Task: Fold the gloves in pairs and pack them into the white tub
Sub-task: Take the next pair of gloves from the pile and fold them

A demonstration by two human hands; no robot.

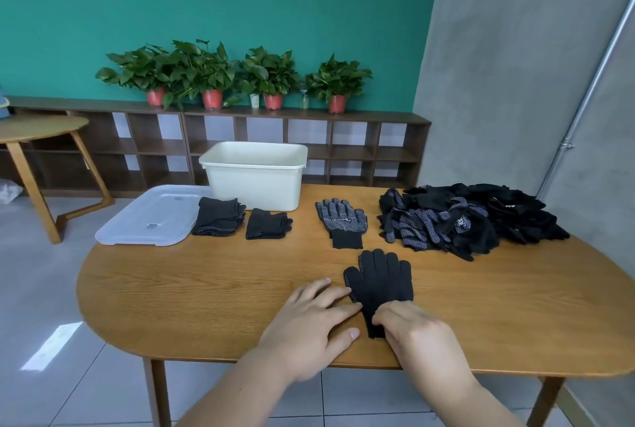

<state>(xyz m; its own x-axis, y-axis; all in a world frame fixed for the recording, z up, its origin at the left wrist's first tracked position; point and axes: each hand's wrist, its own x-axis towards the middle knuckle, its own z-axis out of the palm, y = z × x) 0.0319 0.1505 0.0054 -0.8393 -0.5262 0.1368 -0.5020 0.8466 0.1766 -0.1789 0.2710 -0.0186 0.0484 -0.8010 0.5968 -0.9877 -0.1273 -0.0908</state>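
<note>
Glove lies flat, cuff pinched by right hand, left hand alongside.

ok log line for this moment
left hand: flat, touching black glove | right hand: pinching its cuff | folded bundles: two, outside white tub | glove pile: far right

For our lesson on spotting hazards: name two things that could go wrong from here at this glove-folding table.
1. The black glove lies near the front edge of the table; the right hand pinching its cuff might drag it off.
2. The glove pile is tangled, so pulling one could spill others or give a mismatched pair.
</note>
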